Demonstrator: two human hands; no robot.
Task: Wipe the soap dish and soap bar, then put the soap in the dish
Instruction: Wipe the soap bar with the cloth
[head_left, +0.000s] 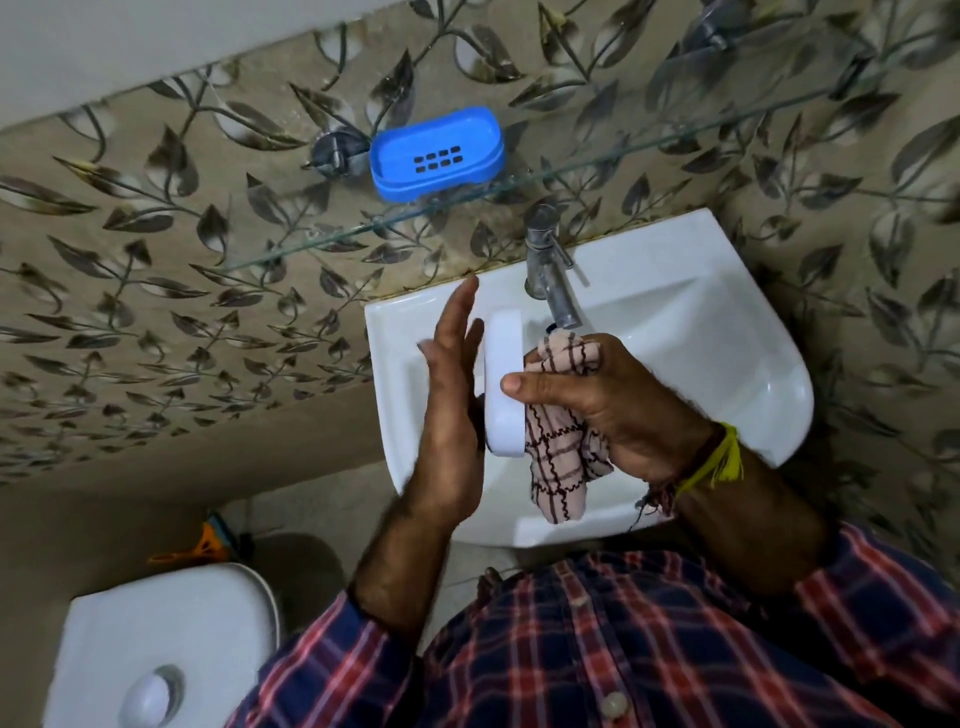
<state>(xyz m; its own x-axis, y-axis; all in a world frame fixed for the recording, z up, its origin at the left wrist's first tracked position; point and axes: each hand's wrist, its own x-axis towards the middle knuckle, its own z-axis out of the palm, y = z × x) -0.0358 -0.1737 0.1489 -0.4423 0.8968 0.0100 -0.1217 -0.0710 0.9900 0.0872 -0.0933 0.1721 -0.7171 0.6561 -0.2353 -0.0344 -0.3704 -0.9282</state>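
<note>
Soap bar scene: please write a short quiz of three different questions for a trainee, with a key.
1. True or false: the soap bar lies in the blue soap dish.
2. Which hand holds the checked cloth? A) left hand B) right hand
3. The blue soap dish rests on the glass ____.

Key: 1 false, it is between the hands above the sink; 2 B; 3 shelf.

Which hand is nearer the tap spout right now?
Right. The right hand, clutching the checked cloth, sits just below the tap spout; the left hand is farther off, on the soap bar's other side.
</note>
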